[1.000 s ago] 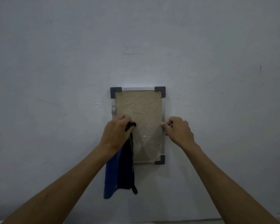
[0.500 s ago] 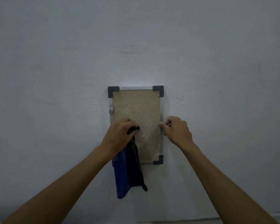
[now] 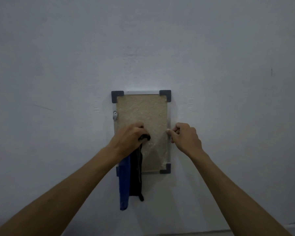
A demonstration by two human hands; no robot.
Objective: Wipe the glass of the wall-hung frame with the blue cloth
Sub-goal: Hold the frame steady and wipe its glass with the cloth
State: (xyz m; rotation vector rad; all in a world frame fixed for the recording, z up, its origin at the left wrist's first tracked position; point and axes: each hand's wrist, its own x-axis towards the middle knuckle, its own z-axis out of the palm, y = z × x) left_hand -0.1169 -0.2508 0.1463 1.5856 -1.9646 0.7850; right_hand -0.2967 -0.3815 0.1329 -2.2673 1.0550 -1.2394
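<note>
No brand, label or writing can be read anywhere on the frame or the wall. The frame hangs upright on the pale wall, a tall rectangle with a speckled tan panel behind its glass, a thin light rim and dark corner pieces; three of those corners show clearly, and the lower left one is mostly hidden behind the cloth. A small metal clip sits on the frame's left edge, toward the top.

The left hand is curled closed on a bunched fold of the blue cloth and presses against the glass near the frame's left edge, about halfway down. The rest of the cloth hangs straight down from that fist, over the lower left part of the frame and past its bottom edge onto the wall; one side of it reads bright blue, the other nearly black in this dim light.

The right hand is at the frame's right edge, level with the left hand, with the fingers bent in and the fingertips pinched on the rim. It holds nothing but the frame's edge. Both forearms reach up from the lower corners of the view, well apart from each other.
</note>
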